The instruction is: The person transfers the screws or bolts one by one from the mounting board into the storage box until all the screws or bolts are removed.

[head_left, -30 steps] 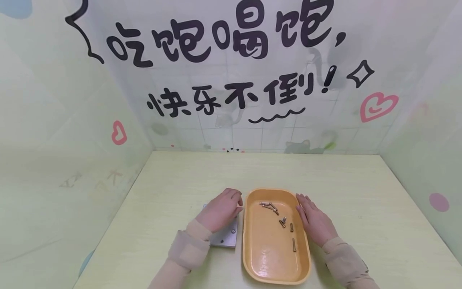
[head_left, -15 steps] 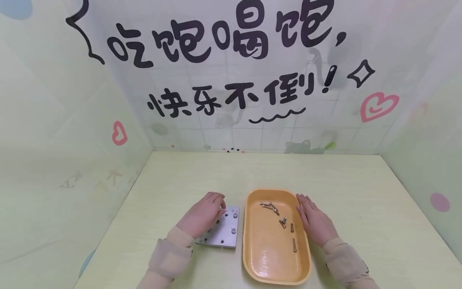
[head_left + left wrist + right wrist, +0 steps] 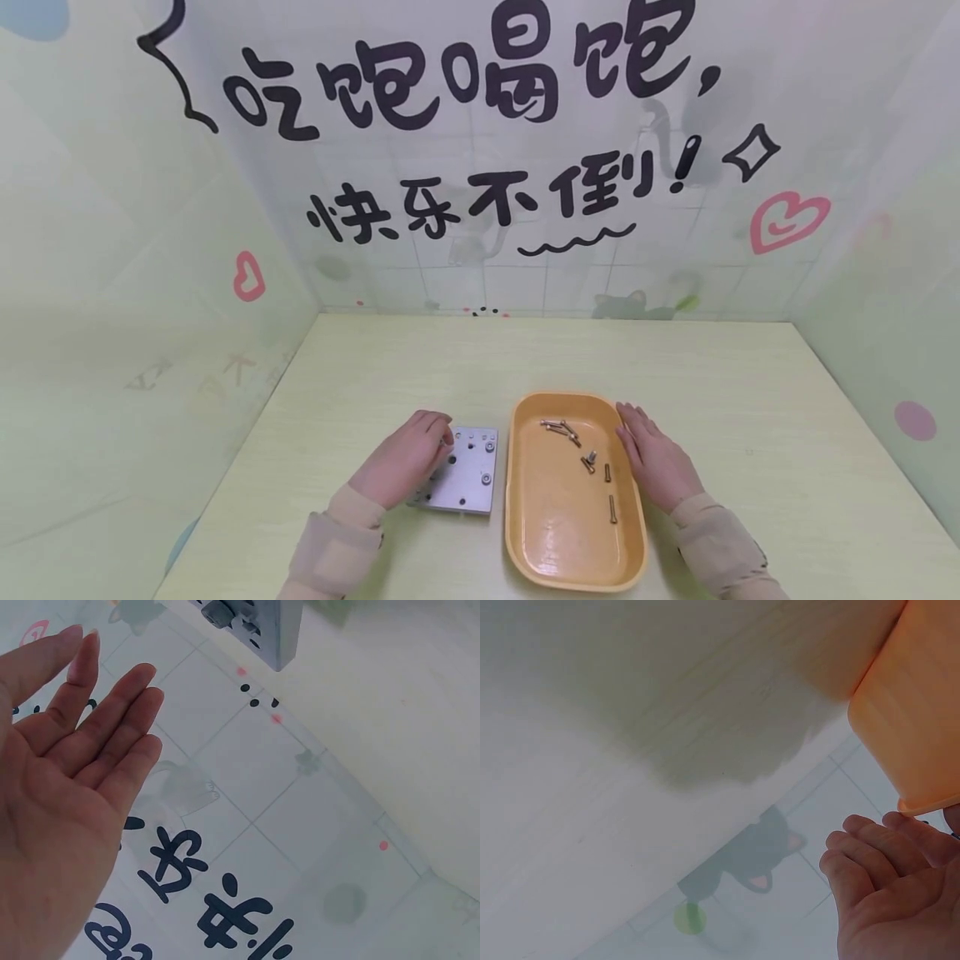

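Note:
My left hand is over the left part of a silver metal plate with drilled holes. In the left wrist view its thumb and index fingertips come together, and the other fingers are extended. A small silvery bit, seemingly a bolt, shows between those fingertips in the head view, mostly hidden. Two socket-head bolts stand at the plate's right side. My right hand rests with fairly straight fingers against the right rim of an orange tray. Several loose bolts lie inside it.
The plate and tray stand side by side on a pale table, a narrow gap between them. A printed back wall and side walls enclose the table.
My left hand has moved left from beside the tray's left rim to the left part of the plate, uncovering the plate's right side. The right hand and tray have stayed put.

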{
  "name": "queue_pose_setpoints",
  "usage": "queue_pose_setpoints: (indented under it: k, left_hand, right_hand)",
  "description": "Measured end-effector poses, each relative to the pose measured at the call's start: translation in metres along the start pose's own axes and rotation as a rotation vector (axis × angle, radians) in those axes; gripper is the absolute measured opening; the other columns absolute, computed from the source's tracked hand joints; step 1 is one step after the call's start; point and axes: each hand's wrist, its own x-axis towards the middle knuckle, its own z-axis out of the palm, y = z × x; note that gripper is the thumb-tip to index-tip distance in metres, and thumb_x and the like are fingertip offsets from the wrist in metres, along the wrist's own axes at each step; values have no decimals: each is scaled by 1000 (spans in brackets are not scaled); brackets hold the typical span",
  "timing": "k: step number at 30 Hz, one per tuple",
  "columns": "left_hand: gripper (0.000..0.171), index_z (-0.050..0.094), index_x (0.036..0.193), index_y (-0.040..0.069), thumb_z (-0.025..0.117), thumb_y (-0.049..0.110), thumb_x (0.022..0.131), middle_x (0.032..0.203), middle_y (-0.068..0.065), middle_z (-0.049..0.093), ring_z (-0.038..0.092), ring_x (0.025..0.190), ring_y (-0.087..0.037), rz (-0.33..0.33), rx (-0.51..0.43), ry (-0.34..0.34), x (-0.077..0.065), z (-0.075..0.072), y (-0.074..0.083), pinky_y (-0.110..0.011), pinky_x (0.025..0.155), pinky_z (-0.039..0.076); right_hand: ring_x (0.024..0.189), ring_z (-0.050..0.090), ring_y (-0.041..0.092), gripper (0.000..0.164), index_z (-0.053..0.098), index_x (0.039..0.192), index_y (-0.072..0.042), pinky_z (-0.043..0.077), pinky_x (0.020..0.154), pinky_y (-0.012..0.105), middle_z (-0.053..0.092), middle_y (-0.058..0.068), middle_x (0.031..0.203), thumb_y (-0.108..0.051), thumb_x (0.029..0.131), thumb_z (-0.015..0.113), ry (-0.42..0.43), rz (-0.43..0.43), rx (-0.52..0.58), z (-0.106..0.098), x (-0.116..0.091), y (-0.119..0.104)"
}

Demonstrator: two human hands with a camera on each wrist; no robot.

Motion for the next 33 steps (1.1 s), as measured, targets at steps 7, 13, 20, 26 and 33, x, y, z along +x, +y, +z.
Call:
queue_pose_setpoints:
  k: [7,13,20,26,33]
  left_hand:
    - [8,65,96,6,70,9,90,116,-10,66,59,115,-24,-50,-19,-30,-13,6,-5,-35,103,53]
    - [10,65,98,4,69,9,91,117,-13,66,60,116,-26,-67,-26,-22,-25,10,-9,-38,104,52]
    - [17,65,100,2,73,9,87,111,-10,67,61,110,-23,-41,5,24,-35,12,-13,-35,100,54]
    - [16,63,98,4,73,9,87,115,-12,65,60,114,-25,-22,-12,42,-42,15,-14,-37,102,53]
    - [15,63,93,7,75,12,86,119,-13,65,59,118,-27,-55,-51,31,-50,21,-12,-38,105,52]
  right_hand:
    - [131,49,43,42,49,141,1,50,98,62,51,25,142,-18,103,50,-3,-3,-1,0,-1,1]
    - [130,49,44,42,49,141,1,51,96,62,52,26,141,-17,103,51,8,-9,1,-1,-1,1]
    - [131,49,44,42,49,141,1,50,97,62,51,27,141,-17,103,51,-2,-5,-1,-1,0,0]
    - [131,49,44,42,49,141,1,50,97,62,52,26,141,-17,103,51,-1,-2,-3,0,1,-1]
    - [131,49,43,43,49,141,1,50,97,62,51,26,142,-18,103,50,-2,-3,-4,0,1,0]
